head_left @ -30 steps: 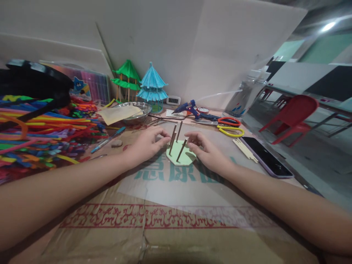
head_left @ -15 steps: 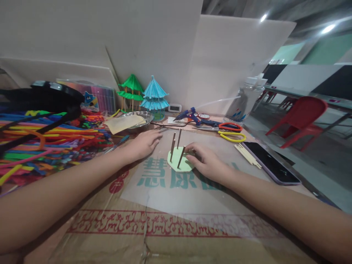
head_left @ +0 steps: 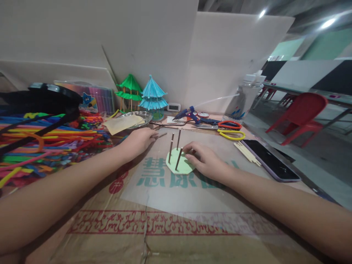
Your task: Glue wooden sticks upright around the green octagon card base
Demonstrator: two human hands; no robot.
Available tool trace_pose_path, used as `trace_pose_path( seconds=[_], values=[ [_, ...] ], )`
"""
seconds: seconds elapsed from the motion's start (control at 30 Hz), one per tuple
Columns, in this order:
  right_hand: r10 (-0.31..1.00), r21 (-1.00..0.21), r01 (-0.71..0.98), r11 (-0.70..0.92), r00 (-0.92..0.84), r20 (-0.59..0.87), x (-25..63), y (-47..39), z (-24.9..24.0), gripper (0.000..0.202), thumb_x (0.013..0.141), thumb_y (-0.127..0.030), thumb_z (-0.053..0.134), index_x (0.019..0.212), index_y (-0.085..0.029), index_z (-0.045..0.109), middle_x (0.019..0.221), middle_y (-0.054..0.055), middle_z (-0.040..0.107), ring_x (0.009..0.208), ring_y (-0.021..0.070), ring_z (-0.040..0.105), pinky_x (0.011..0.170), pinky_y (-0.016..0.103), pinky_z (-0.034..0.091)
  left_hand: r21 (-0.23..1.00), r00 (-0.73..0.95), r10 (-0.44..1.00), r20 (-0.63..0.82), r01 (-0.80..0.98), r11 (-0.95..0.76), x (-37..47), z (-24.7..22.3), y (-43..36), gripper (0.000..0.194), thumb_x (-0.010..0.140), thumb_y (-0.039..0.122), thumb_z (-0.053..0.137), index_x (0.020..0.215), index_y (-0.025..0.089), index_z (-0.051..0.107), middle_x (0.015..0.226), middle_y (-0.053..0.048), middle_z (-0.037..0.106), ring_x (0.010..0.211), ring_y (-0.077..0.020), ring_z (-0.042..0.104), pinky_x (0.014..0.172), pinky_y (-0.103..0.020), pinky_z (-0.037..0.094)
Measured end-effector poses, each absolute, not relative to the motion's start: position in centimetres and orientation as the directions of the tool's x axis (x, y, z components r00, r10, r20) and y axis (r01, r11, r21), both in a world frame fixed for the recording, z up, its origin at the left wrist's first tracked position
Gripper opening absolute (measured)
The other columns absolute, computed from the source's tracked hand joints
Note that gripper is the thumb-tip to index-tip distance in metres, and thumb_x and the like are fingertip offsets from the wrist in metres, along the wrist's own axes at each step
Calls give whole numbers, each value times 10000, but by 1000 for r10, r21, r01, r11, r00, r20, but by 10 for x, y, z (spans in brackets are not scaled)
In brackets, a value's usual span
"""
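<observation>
So past the cardboard [head_left: 110, 245] there's a green base [head_left: 185, 167] sitting on a clear sheet [head_left: 165, 198] with brown sticks [head_left: 178, 160] standing up off it, and the right hand [head_left: 207, 159] is curled narrow at its right edge, can't tell if it's really gripping. It looks light and fairly stiff, but those sticks probably snap off easily, so I'd take it by the rim. The left hand [head_left: 140, 143] is bunched by a loose stick [head_left: 161, 135], can't tell if it's pinched, with the glue gun [head_left: 189, 114] farther back.
</observation>
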State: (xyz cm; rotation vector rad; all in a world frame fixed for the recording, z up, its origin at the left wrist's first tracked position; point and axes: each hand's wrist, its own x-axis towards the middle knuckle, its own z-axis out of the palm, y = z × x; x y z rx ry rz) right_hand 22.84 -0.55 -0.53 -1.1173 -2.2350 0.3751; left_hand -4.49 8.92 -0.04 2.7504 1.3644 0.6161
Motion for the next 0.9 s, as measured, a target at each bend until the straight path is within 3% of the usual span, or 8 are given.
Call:
trace_pose_path(
  seconds=[0.17,0.3,0.37,0.47,0.53,0.63,0.73,0.9],
  values=[
    [796,-499,621,605,-463,390,229,-6,-4,131,949,-207,523,1054,-182,597,1047,126,690,966,247,646,874,438,523,165,506,813,289,810,-563,-42,9,84,209,784,230,526,746,219,731,803,-94,745,752,-267,669,759,-362,492],
    [811,-516,625,585,-447,378,228,-8,-2,133,948,-203,515,1048,-177,600,1021,121,692,939,243,654,852,427,532,177,478,829,291,824,-538,-47,48,66,120,746,262,581,736,224,694,758,-63,726,707,-256,651,684,-353,486],
    [823,-537,624,568,-429,372,227,-9,-3,137,953,-213,510,1047,-175,602,1008,119,693,919,239,660,835,418,538,397,457,844,281,745,-536,-49,74,52,114,776,326,619,780,222,664,739,-38,703,666,-222,633,656,-343,499],
    [830,-569,605,558,-422,365,226,-9,-3,131,961,-230,507,1032,-178,603,994,109,702,901,230,669,829,405,543,859,442,874,204,347,-376,-45,102,25,189,869,383,576,813,211,631,745,-32,692,607,-160,616,589,-298,521],
    [825,-580,587,565,-402,396,226,-10,0,137,972,-248,511,1044,-180,605,1009,103,706,929,227,671,843,396,541,969,452,876,166,90,-230,-37,108,7,224,879,383,608,773,185,615,714,-29,675,567,-122,595,547,-246,515],
    [787,-562,563,605,-321,526,226,-19,15,120,990,-282,527,972,-194,606,945,72,692,899,206,655,809,354,531,991,543,832,111,-120,-54,-23,103,-12,234,878,339,666,741,155,622,654,-12,651,530,-83,575,497,-171,483],
    [690,-491,515,703,-328,645,223,-37,37,146,990,-279,568,862,-209,576,819,21,652,780,163,620,735,295,508,980,609,788,88,-194,41,-15,92,-21,257,881,347,709,736,142,653,624,3,638,506,-67,564,476,-143,472],
    [584,-428,413,804,-413,699,212,-63,59,138,936,-263,691,1019,-190,608,909,23,704,825,140,664,773,258,527,985,643,764,61,-165,60,-12,77,-28,241,937,341,685,772,166,702,690,3,686,584,-76,617,559,-152,520]
  ],
)
